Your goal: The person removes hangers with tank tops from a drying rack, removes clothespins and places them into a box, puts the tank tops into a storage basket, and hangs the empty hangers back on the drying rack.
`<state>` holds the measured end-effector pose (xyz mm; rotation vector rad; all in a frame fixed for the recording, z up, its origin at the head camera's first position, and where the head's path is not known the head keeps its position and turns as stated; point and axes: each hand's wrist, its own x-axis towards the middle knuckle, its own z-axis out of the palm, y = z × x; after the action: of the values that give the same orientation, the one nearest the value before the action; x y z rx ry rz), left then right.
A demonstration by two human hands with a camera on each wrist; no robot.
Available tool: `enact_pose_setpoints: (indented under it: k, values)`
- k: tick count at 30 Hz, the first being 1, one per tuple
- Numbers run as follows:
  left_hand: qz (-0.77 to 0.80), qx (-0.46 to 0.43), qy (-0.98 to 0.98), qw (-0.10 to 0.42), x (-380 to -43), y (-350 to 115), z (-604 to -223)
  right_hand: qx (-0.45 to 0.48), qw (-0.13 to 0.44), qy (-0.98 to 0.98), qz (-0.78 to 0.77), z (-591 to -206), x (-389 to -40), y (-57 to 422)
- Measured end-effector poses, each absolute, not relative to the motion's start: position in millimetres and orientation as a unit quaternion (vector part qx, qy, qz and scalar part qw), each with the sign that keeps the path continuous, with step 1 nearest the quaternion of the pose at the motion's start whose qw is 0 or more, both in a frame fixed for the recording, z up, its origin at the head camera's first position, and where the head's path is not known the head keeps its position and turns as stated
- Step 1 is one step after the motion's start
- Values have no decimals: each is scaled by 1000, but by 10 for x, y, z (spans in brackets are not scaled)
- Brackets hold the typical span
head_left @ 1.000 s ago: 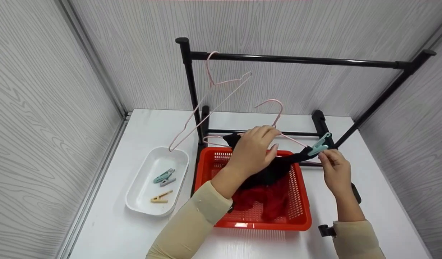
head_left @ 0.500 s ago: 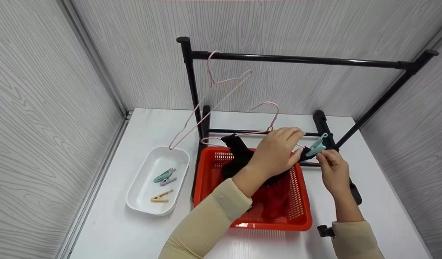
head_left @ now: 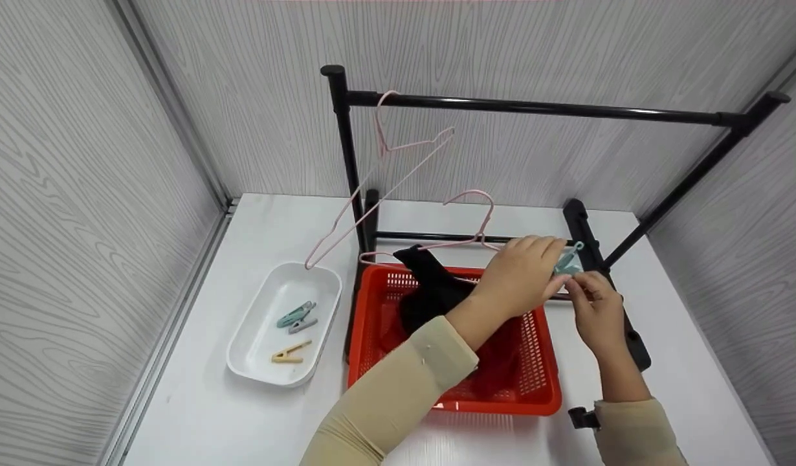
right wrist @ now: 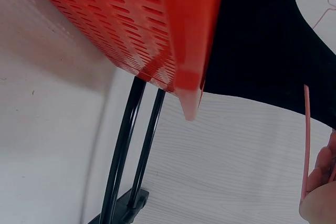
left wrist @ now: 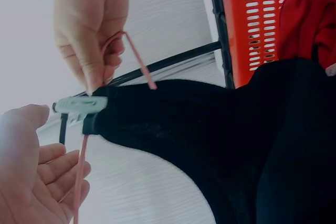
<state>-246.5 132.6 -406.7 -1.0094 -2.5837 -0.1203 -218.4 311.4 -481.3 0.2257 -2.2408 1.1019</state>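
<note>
A pink wire hanger (head_left: 479, 223) lies over the basket with a black garment (head_left: 430, 278) spread along it; the garment's wide straps sit at the two ends. A mint-green clothespin (left wrist: 81, 106) grips one strap at the hanger's right end. My right hand (head_left: 597, 310) holds the hanger's end corner in its curled fingers, its thumb tip right at the strap edge beside the clothespin. My left hand (head_left: 518, 275) is at the same end, thumb and fingers apart around the clothespin's tail; the hanger wire passes in front of its fingers in the left wrist view.
Under the garment stands a red perforated basket (head_left: 453, 406) with red cloth (head_left: 495, 366) in it. At left a white tray (head_left: 239, 349) bears several clothespins (head_left: 296, 315). Another pink hanger (head_left: 378, 188) hangs from the black rack's rail (head_left: 540, 107).
My left hand has moved right from the hanger's middle to the clothespin end. The hanger, garment and right hand have shifted slightly left, baring more of the left strap.
</note>
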Motion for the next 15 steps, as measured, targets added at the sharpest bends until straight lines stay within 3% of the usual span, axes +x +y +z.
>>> enact_pose_setpoints:
  k: [15]
  values:
    - [-61,-381,-911,141,-2474,1429,-4143,105,300,-847,427,-4854,-2202,3130]
